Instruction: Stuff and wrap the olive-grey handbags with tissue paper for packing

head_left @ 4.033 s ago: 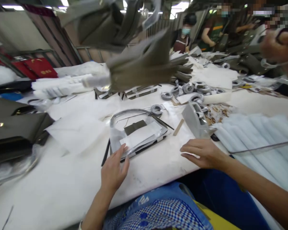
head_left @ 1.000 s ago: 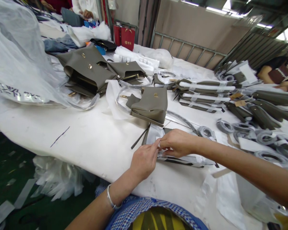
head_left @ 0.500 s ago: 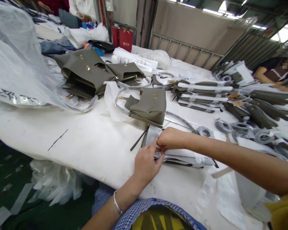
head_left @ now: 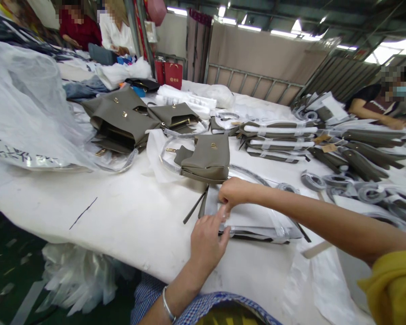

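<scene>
In front of me on the table lies a flat olive-grey handbag (head_left: 257, 229) covered with white sheet and clear plastic film. My left hand (head_left: 208, 237) grips its left end, with the thumb near the front edge. Above it my right hand (head_left: 235, 192) is closed in a pinch against the left fingertips. What the right fingers hold is hidden. Dark straps (head_left: 194, 208) stick out at the left end. Just behind stands a small olive handbag (head_left: 206, 158) with a gold emblem, its strap wrapped in plastic.
Two open olive bags (head_left: 122, 115) stand at the back left beside a large clear plastic bag (head_left: 20, 104). Stacked wrapped bags (head_left: 277, 140) and coiled straps (head_left: 338, 180) occupy the right. Co-workers are at the far right and far left. The table's front edge (head_left: 122, 253) runs before me.
The camera view has tilted up slightly, so the scene sits lower. My right hand has risen a little from the left fingers; both stay at the wrapped handbag's left end.
</scene>
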A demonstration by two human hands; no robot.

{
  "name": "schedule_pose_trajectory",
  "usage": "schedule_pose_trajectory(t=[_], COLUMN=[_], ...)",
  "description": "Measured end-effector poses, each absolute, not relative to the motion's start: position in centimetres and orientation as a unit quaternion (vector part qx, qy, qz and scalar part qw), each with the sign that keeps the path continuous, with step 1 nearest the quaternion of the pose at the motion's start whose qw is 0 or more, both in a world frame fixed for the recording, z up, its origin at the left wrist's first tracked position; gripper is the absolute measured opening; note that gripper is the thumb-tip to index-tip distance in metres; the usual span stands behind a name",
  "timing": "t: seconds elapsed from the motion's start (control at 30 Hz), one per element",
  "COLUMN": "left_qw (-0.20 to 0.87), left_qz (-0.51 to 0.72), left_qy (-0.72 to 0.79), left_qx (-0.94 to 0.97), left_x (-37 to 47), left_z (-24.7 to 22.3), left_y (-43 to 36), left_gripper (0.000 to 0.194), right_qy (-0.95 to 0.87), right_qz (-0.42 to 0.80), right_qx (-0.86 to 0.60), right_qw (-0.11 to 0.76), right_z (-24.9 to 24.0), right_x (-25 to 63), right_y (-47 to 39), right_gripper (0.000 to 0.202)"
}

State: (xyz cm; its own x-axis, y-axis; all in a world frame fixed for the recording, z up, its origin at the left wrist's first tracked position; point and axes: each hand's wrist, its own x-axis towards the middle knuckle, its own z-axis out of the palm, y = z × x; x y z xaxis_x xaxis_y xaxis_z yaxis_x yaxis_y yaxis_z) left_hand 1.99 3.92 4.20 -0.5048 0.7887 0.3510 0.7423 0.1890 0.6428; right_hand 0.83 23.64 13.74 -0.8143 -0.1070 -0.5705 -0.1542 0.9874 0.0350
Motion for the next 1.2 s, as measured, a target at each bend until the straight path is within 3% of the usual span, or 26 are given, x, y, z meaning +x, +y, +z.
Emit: schedule_pose_trajectory(t=[0.1, 0.17, 0.37, 0.67, 0.77, 0.9, 0.97, 1.07, 1.2], left_qw=[0.022, 0.017, -0.028, -0.090, -0.092, -0.096, -0.098, -0.104, -0.117], left_qz=[0.387, 0.389, 0.367, 0.362, 0.364, 0.362, 0.359, 0.353, 0.356], left_qy=[0.763, 0.756, 0.754, 0.722, 0.721, 0.722, 0.723, 0.725, 0.716], left_qx=[0.518, 0.526, 0.543, 0.583, 0.582, 0.581, 0.582, 0.583, 0.589], left_x=[1.9, 1.9, 2.2, 2.2, 2.2, 2.3, 2.4, 2.4, 2.3], left_z=[4.6, 4.7, 4.4, 4.4, 4.3, 4.0, 3.8, 3.4, 3.1], left_y=[3.9, 3.9, 3.8, 3.5, 3.5, 3.4, 3.4, 3.4, 3.3], left_gripper=[0.024, 0.015, 0.020, 0.023, 0.025, 0.027, 0.028, 0.031, 0.031], right_qy=[0.955, 0.958, 0.967, 0.975, 0.971, 0.963, 0.957, 0.949, 0.943], right_qz=[0.007, -0.033, -0.121, -0.164, -0.195, -0.226, -0.238, -0.254, -0.257], right_qx=[-0.031, -0.004, 0.065, 0.150, 0.139, 0.138, 0.153, 0.178, 0.211], right_qw=[0.295, 0.283, 0.214, 0.017, 0.005, 0.048, 0.060, 0.057, 0.030], right_z=[13.0, 12.3, 11.2, 10.2, 9.8, 8.8, 8.3, 7.6, 6.8], right_x=[0.7, 0.8, 2.1, 5.3, 6.7, 7.7, 7.4, 6.7, 6.3], right_y=[24.9, 25.7, 26.9, 26.8, 26.4, 26.1, 26.3, 26.8, 27.1], right_gripper=[0.044, 0.045, 0.043, 0.035, 0.048, 0.084, 0.088, 0.080, 0.055])
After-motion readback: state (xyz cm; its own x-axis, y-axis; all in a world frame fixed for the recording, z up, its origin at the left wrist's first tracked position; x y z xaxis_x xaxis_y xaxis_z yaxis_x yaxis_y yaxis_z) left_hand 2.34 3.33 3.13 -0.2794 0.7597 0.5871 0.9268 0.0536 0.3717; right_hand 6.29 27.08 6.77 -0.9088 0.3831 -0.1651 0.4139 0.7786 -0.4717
